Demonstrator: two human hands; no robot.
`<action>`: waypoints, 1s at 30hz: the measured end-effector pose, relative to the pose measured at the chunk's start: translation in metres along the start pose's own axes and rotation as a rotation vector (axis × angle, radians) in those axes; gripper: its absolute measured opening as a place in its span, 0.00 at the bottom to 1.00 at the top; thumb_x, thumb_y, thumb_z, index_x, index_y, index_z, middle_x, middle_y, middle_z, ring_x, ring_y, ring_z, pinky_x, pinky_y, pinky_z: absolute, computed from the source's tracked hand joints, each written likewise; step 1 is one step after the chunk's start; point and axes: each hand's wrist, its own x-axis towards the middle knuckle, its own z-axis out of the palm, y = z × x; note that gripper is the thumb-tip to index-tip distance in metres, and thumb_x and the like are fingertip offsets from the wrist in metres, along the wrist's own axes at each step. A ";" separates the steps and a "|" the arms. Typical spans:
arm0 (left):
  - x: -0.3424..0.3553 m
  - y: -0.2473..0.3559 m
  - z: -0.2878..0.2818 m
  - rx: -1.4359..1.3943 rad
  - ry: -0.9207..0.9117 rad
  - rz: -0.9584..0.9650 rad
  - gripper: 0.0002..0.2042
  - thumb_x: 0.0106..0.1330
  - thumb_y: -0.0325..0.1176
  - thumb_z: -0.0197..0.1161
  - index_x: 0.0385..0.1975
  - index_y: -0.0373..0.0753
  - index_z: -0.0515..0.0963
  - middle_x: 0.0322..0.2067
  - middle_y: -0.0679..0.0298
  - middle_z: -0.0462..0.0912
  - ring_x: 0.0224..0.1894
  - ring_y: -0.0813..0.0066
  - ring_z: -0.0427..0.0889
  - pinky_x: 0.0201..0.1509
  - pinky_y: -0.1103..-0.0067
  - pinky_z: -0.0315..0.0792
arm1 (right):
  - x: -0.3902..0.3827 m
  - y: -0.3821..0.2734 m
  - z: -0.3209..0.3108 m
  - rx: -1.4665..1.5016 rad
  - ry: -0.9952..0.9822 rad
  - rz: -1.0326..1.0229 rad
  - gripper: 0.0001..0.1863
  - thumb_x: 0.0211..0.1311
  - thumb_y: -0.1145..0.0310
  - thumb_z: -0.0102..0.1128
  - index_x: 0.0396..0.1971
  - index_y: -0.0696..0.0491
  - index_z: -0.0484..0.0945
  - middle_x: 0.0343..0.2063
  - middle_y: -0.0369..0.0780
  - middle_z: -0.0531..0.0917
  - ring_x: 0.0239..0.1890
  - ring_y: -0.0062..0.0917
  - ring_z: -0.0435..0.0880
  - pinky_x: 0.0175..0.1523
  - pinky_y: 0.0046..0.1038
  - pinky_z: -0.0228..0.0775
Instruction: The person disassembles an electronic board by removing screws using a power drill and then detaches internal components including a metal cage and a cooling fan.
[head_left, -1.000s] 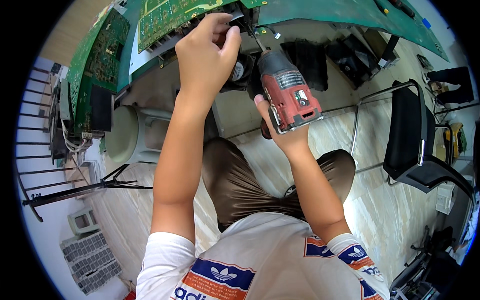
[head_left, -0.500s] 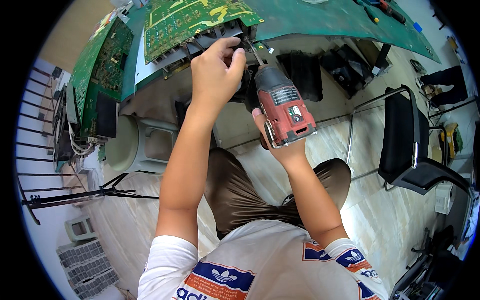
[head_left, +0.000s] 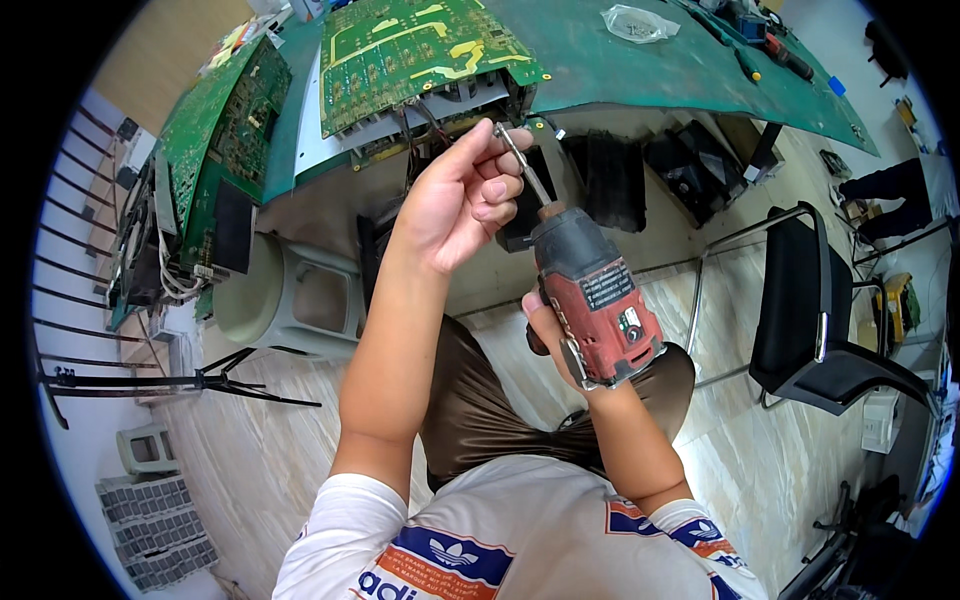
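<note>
My right hand point(head_left: 555, 330) grips a red and black power driver point(head_left: 595, 295), angled upward with a long metal bit point(head_left: 530, 175). My left hand point(head_left: 465, 195), palm partly turned up, has its fingertips closed around the far end of the bit; whether a small screw sits there is too small to tell. Just beyond lies a green circuit board point(head_left: 420, 55) on a metal assembly at the front edge of the green-matted bench point(head_left: 600, 80), with dark wires hanging below it.
A second board assembly point(head_left: 215, 130) stands at the left. Pliers point(head_left: 730, 50) and a clear bag point(head_left: 635, 22) lie on the bench. A grey stool point(head_left: 280, 295) is left, a black chair point(head_left: 800, 300) right, dark items point(head_left: 605, 180) under the bench, a person's dark-clothed legs point(head_left: 885, 190) far right.
Both hands and the driver have drawn down and back from the board. My left wrist has turned to show more palm, and its fingertips now close on the bit's end.
</note>
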 end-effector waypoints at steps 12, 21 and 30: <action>0.005 -0.006 0.005 -0.072 0.059 0.094 0.13 0.73 0.38 0.57 0.43 0.33 0.78 0.27 0.68 0.79 0.27 0.82 0.76 0.25 0.88 0.71 | -0.006 0.003 -0.007 0.147 0.027 0.157 0.17 0.55 0.69 0.69 0.43 0.57 0.77 0.31 0.39 0.80 0.33 0.25 0.80 0.39 0.26 0.72; 0.008 -0.010 0.009 0.139 0.215 0.204 0.11 0.70 0.36 0.61 0.38 0.33 0.80 0.24 0.69 0.80 0.24 0.83 0.80 0.27 0.88 0.76 | 0.011 0.010 -0.020 0.008 0.179 -0.140 0.23 0.46 0.74 0.72 0.46 0.60 0.80 0.43 0.45 0.84 0.40 0.31 0.86 0.46 0.26 0.78; 0.008 -0.013 0.013 0.213 0.328 0.208 0.09 0.68 0.35 0.64 0.34 0.35 0.79 0.22 0.72 0.77 0.21 0.86 0.77 0.23 0.89 0.71 | 0.010 0.022 -0.027 -0.056 0.186 -0.210 0.34 0.43 0.72 0.66 0.57 0.56 0.76 0.41 0.48 0.84 0.38 0.39 0.85 0.44 0.32 0.77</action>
